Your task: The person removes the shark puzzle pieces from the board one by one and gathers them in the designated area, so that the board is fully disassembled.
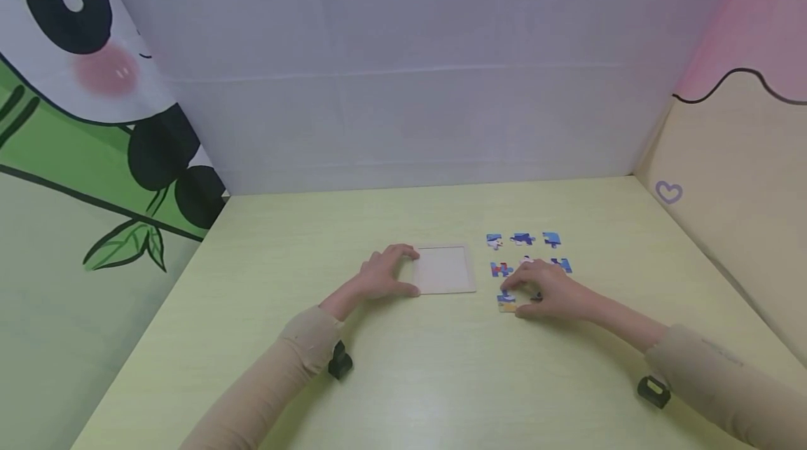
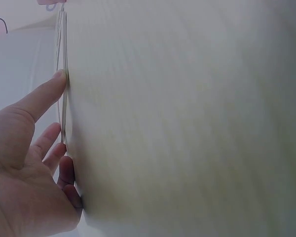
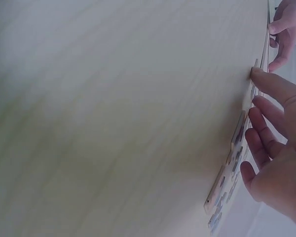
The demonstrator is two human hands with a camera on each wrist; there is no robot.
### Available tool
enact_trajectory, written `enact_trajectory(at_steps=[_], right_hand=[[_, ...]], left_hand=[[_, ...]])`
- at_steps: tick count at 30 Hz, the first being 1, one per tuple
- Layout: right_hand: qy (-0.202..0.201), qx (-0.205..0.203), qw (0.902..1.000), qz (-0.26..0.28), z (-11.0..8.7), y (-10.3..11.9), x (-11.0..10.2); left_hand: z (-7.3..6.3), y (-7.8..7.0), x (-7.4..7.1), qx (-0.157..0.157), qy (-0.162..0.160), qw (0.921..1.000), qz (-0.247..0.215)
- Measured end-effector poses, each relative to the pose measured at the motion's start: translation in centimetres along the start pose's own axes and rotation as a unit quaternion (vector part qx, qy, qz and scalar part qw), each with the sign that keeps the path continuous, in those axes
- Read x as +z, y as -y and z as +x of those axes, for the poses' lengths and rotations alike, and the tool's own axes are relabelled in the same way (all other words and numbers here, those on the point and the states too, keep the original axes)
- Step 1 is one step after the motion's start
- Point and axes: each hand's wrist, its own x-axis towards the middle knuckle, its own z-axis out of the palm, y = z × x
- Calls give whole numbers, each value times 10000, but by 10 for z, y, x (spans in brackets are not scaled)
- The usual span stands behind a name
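Observation:
A shallow, pale square puzzle tray (image 1: 444,270) lies flat on the table. At its left side, my left hand (image 1: 383,273) holds it, thumb at the near corner and a finger at the far one. The left wrist view shows that hand (image 2: 34,153) with its thumb against the tray's thin edge. My right hand (image 1: 548,289) reaches over the jigsaw pieces and grips a blue-and-yellow puzzle piece (image 1: 506,304) between thumb and finger at the table. The right wrist view has that hand (image 3: 281,143) side-on, its thumb at a piece's edge. Part of the group is hidden beneath it.
Several other pieces lie in rows right of the tray, among them a blue piece (image 1: 551,240), a dark-blue piece (image 1: 522,239) and a red-and-blue piece (image 1: 501,269). A white cloth wall (image 1: 403,120) stands behind the table (image 1: 378,380), with printed panels at both sides.

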Motion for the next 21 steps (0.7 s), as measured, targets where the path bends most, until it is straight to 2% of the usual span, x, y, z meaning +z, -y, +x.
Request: enact_trajectory(at_steps=[10, 21], right_hand=[[171, 224, 9996, -99, -4, 4, -2], [173, 66, 9995, -249, -5, 8, -8]], left_hand=[[0, -1, 0, 49, 13, 10000, -51], [2, 3, 1, 0, 37, 10000, -26]])
